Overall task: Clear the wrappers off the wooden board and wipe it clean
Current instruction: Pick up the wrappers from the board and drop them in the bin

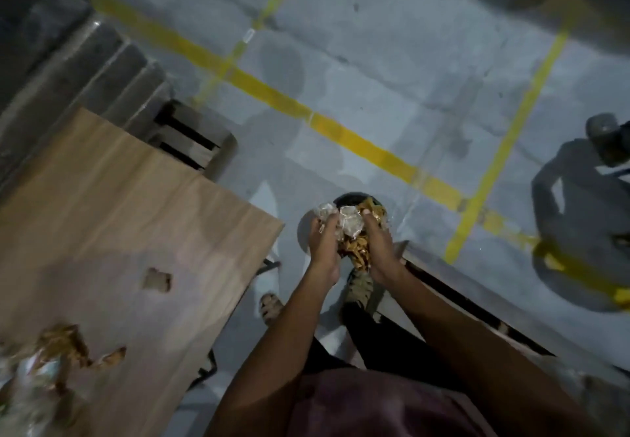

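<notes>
My left hand [324,237] and my right hand [380,245] press together around a bunch of crumpled gold and clear wrappers [351,232]. I hold the bunch over a round dark bin [354,199] on the floor, right of the wooden board [136,197]. More gold and clear wrappers [51,358] lie blurred on the board's near left corner. One small scrap [156,279] lies alone further up the board.
The grey floor carries yellow tape lines [341,133]. A wooden crate [191,136] stands behind the board. A dark stand base [579,242] sits at the right. A low panel edge [477,307] runs by my feet [271,307].
</notes>
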The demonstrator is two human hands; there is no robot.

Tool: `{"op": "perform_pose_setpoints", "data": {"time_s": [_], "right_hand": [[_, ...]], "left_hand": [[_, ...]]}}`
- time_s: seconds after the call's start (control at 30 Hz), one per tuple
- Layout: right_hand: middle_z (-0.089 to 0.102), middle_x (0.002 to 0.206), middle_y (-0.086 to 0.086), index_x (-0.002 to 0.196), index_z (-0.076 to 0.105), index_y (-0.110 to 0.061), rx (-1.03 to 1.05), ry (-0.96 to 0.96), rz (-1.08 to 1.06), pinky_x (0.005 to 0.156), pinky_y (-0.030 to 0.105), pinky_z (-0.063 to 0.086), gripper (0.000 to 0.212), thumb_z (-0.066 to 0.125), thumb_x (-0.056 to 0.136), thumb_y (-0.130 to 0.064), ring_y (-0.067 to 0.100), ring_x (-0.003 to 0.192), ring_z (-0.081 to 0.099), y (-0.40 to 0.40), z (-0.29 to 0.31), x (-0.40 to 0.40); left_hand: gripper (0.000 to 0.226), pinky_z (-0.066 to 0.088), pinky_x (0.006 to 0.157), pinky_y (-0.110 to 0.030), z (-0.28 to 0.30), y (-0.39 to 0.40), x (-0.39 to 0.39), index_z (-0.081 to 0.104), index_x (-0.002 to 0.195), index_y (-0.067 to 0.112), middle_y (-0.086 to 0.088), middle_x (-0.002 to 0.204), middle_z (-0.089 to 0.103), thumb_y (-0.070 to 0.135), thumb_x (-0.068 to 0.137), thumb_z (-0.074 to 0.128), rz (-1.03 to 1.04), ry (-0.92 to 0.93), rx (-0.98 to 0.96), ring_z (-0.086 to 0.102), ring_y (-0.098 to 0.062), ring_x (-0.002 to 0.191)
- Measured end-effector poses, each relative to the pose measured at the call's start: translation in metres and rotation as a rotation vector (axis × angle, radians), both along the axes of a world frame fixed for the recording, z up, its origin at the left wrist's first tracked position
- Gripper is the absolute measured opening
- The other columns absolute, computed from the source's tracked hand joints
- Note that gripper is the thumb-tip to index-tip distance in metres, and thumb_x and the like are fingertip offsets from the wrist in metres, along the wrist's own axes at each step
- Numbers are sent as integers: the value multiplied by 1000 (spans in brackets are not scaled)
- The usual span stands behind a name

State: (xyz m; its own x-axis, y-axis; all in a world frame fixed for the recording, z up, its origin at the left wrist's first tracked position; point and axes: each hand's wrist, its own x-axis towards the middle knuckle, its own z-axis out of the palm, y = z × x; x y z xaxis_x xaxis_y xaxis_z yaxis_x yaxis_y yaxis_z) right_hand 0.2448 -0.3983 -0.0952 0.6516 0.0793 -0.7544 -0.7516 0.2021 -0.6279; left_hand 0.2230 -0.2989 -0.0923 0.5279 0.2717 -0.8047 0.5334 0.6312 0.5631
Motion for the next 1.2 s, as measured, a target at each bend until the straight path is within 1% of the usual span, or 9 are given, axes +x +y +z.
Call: {"op": "perform_pose_setpoints", "data": {"time_s": [0.13,0.23,0.43,0.57,0.73,0.83,0.97,1.1,1.2], "right_hand": [[72,130,12,136,65,-14,54,100,38,104,47,53,46,57,103,-45,29,120,69,-27,-67,25],[77,115,-2,121,69,-25,2,142,-7,86,31,60,28,56,104,-43,10,103,75,-41,-127,47],[75,122,9,132,65,-17,-20,156,-21,93,47,60,40,57,104,-44,27,111,73,-54,-257,86],[78,112,8,129,65,-16,-69,149,-73,78,41,64,34,61,103,-37,27,103,76,-60,-330,100],[64,140,7,155,38,-23,-103,173,-49,86,44,63,85,71,88,-64,25,117,70,-62,-404,97],[50,155,1,161,28,-27,-161,152,-1,96,41,58,104,54,80,-86,23,134,56,-64,-420,94],[49,157,0,159,32,-35,-137,203,-76,110,47,48,103,43,76,-95,23,139,52,-74,-441,90],[18,171,3,163,2,-40,-258,186,-113,122,57,32,65,31,108,-57,29,153,29,-72,-423,95],[33,166,2,162,13,-44,-299,190,-88,113,65,40,58,35,109,-51,29,145,40,-72,-413,95]], "left_hand": [[40,60,71,-34,-59,-19,30,60,137,27,-5,125,73,39,99,64,-95,127,-36,71,-25,111],[42,60,87,-42,-114,-25,57,59,136,28,-4,127,71,43,97,65,-236,184,-5,69,-25,113],[59,54,100,-52,-245,-29,99,63,133,22,-7,125,70,64,102,36,-322,307,-7,66,-28,114],[27,55,77,-36,-321,-25,116,69,103,22,-12,111,73,38,102,48,-369,397,111,66,-24,91],[23,57,89,-40,-389,-18,115,65,123,29,1,123,65,33,101,61,-381,334,198,63,-22,110],[39,54,100,-47,-413,-18,104,55,137,28,0,136,57,34,100,65,-378,332,280,59,-25,120],[9,57,94,-44,-417,-21,93,63,98,36,4,118,63,28,103,60,-374,335,335,63,-27,113],[12,57,94,-53,-407,-21,92,62,90,32,4,104,66,28,101,62,-370,305,373,63,-18,99],[7,59,82,-50,-388,-21,93,61,96,28,2,103,65,25,102,62,-352,258,345,61,-13,85]]}}
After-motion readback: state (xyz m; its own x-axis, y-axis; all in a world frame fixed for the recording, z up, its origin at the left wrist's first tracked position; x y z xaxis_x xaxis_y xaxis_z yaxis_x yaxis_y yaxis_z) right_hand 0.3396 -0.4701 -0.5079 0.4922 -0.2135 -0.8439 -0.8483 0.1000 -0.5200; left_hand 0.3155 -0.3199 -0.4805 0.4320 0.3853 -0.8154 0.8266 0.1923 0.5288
